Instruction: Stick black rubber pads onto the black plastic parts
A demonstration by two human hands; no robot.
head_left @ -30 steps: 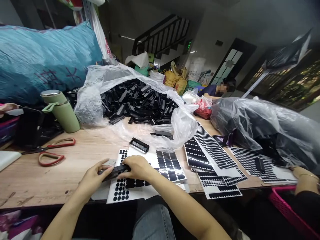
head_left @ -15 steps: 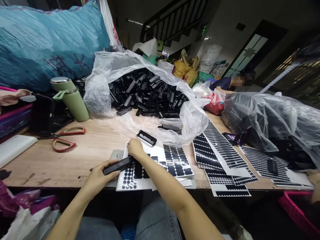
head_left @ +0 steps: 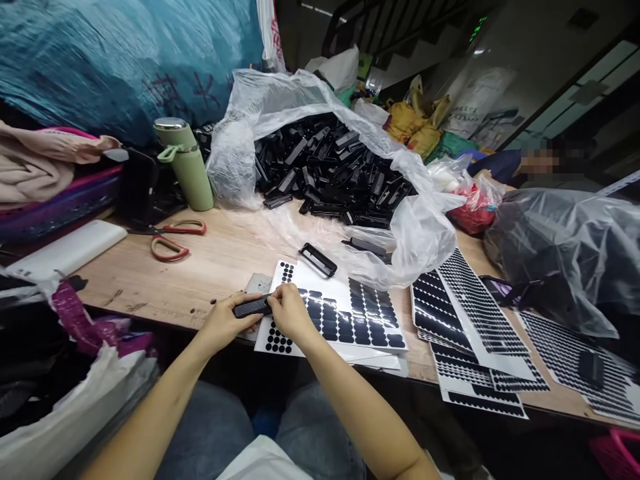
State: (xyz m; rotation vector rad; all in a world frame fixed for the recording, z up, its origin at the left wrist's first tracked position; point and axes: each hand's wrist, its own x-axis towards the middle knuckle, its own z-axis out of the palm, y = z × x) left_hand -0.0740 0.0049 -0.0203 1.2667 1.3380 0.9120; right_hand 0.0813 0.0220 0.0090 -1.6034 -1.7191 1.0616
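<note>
My left hand point(head_left: 225, 323) grips a slim black plastic part point(head_left: 253, 307) by its left end, just above the near table edge. My right hand point(head_left: 289, 310) pinches the part's right end, fingers closed on it. Under both hands lies a white sheet of black round stickers point(head_left: 330, 313), with more such sheets beneath. Another black part point(head_left: 317, 259) rests on the table a little beyond the sheet.
A clear plastic bag point(head_left: 410, 233) spills a heap of black parts point(head_left: 330, 170). Red-handled scissors point(head_left: 173, 239) and a green flask point(head_left: 185, 163) stand left. Stacked sticker sheets point(head_left: 465, 313) lie right, beside another filled plastic bag point(head_left: 565, 240). A person sits at the far right.
My right hand went out to the sticker sheet and came back to the black part's end. The camera swung left and down, and both hands now sit nearer the table edge.
</note>
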